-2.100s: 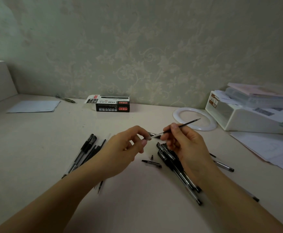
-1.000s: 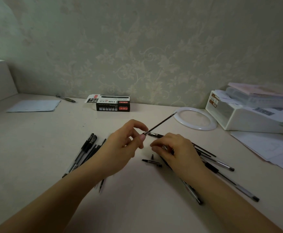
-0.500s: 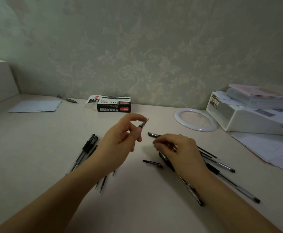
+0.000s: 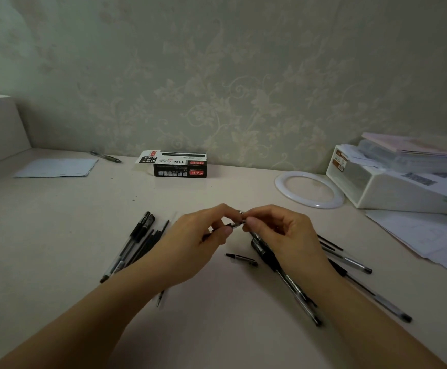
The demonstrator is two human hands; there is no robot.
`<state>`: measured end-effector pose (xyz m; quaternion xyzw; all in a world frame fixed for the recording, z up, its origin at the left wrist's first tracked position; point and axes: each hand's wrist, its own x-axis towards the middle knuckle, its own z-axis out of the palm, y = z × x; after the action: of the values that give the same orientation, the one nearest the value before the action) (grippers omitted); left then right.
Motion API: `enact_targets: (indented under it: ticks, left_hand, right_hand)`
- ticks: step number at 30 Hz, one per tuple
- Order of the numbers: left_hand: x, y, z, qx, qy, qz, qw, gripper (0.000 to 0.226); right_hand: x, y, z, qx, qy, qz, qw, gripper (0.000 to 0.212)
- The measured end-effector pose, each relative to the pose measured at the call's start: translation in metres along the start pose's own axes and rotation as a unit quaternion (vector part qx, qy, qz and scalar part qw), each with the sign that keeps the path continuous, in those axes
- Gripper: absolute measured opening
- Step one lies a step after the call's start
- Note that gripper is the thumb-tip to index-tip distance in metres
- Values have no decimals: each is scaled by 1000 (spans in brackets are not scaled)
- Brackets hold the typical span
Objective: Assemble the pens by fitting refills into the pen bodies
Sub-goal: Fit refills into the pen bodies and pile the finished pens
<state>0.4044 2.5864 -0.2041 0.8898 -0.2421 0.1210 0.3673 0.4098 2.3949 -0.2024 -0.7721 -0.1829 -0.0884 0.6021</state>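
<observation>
My left hand (image 4: 198, 243) and my right hand (image 4: 283, 233) meet above the middle of the table. My left hand pinches a thin dark refill (image 4: 233, 225), most of it hidden under the fingers. My right hand pinches a small silver-ringed pen part (image 4: 241, 214) at the refill's end. Black pens and refills (image 4: 140, 241) lie in a bunch to the left. More pens (image 4: 291, 283) lie under and right of my right wrist. A short pen piece (image 4: 241, 259) lies below the hands.
A black pen box (image 4: 180, 166) stands at the back by the wall. A white ring (image 4: 310, 189) and a white tray of papers (image 4: 398, 187) are at the right. Loose sheets (image 4: 430, 235) lie at the right edge, a paper (image 4: 57, 167) at the back left.
My left hand took the refill and turned it so that it points towards me. My right hand picked a small part off the table and brought it up to the refill's end.
</observation>
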Motion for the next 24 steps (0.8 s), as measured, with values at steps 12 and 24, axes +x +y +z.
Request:
enact_targets:
  ticks: [12, 24]
  left_hand:
    - [-1, 5, -2, 51, 6, 15, 999, 4]
    - [-1, 5, 1, -9, -24, -10, 1000, 11]
  right_hand:
    - [-2, 3, -3, -99, -38, -22, 994, 9]
    - [-1, 2, -5, -113, -49, -51, 991, 4]
